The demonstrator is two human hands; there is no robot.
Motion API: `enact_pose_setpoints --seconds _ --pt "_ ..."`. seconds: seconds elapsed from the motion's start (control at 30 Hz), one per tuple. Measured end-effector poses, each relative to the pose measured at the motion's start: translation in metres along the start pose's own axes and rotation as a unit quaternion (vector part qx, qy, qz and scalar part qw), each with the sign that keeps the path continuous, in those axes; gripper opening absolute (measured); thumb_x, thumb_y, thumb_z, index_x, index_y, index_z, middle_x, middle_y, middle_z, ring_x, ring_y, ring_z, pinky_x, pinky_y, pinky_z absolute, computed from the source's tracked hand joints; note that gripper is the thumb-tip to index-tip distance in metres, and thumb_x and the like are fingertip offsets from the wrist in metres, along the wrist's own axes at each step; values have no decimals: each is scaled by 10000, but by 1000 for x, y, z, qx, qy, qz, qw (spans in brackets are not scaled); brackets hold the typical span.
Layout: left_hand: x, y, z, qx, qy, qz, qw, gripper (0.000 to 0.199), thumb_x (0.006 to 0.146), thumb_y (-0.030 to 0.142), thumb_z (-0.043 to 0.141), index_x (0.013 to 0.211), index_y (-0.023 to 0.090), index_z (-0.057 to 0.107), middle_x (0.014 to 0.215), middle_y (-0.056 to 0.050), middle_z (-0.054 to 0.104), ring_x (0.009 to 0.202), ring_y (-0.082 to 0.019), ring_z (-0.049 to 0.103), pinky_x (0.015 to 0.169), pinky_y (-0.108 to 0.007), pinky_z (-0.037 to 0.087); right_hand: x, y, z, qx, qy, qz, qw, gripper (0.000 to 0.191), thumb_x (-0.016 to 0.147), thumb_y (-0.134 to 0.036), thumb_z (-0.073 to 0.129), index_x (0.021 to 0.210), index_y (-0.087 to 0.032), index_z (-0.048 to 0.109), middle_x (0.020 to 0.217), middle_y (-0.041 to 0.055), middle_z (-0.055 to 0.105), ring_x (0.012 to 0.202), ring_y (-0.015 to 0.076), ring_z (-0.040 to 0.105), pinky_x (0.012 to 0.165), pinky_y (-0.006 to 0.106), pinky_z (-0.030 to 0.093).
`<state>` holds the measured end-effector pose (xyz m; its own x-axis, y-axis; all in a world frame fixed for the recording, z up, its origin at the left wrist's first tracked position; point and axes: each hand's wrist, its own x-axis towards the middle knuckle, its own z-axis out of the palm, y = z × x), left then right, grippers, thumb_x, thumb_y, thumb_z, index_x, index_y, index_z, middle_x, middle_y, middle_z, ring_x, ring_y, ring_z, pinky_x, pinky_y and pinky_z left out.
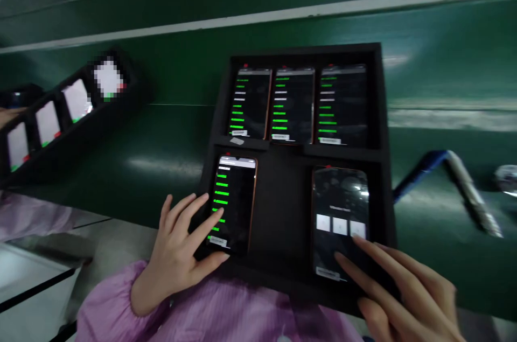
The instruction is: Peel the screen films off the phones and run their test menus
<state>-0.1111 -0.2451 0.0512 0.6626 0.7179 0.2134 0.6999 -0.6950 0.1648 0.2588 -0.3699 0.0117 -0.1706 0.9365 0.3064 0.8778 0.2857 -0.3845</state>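
Note:
A black tray [278, 213] holds several smartphones, three in its back row and two in front. My left hand [181, 242] lies with fingers spread over the front left phone [238, 202], whose dark screen lists lines of green text. The index fingertip is on or just above that screen. On the front right phone [341, 191] three white squares show in a row. My right hand [407, 288] has its fingers stretched over this phone, one fingertip at the rightmost square. The back phones [252, 97] also show green text. Neither hand grips anything.
A second black tray [81, 121] with several white-screened phones stands at the left, beside another person's sleeve [36, 215]. On the green table [169, 132], a blue and silver strip-like object [448, 169] lies to the right. A pale strip [242, 20] runs across the table behind.

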Motion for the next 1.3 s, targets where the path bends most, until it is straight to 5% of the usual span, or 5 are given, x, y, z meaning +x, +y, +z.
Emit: enact_pose_setpoints --seconds 0.13,0.3,0.57,0.87,1.3 --pt "-6 3 4 -55 87 29 994 616 1001 370 633 1550 130 492 1348 -186 563 1251 -322 579 1218 -567 401 15 -10 -3 -34 33 -10 999 309 1022 -233 541 1256 -249 743 1396 135 670 1164 335 660 901 498 501" --pt "-14 3 10 -25 70 36 997 526 1008 420 642 1458 154 585 1280 -159 598 1199 -313 604 1161 -532 471 16 -11 -3 -28 46 -10 999 286 1046 -269 524 1188 -214 765 1362 152 682 1141 343 661 887 507 489" --pt "-23 3 10 -21 50 38 998 427 1019 455 617 1323 160 666 1301 -167 586 1271 -350 573 1120 -569 499 12 -5 5 -17 69 -14 997 532 1045 -320 524 1575 -369 526 1389 111 675 1087 358 667 868 525 463" --pt "-24 6 15 -11 27 30 999 549 1037 617 525 1365 202 673 1370 -169 539 1314 -351 516 1176 -558 420 12 -1 7 -27 66 -32 997 579 1042 -308 518 1616 -364 469 1347 115 689 1037 346 665 852 510 453" --pt "-29 0 20 -1 21 50 999 481 1012 545 629 1309 177 717 1347 -190 538 1281 -355 519 1177 -484 351 32 -17 -3 -42 72 -34 996 318 1101 -295 444 1098 -178 740 1244 167 705 1100 294 658 844 457 457"
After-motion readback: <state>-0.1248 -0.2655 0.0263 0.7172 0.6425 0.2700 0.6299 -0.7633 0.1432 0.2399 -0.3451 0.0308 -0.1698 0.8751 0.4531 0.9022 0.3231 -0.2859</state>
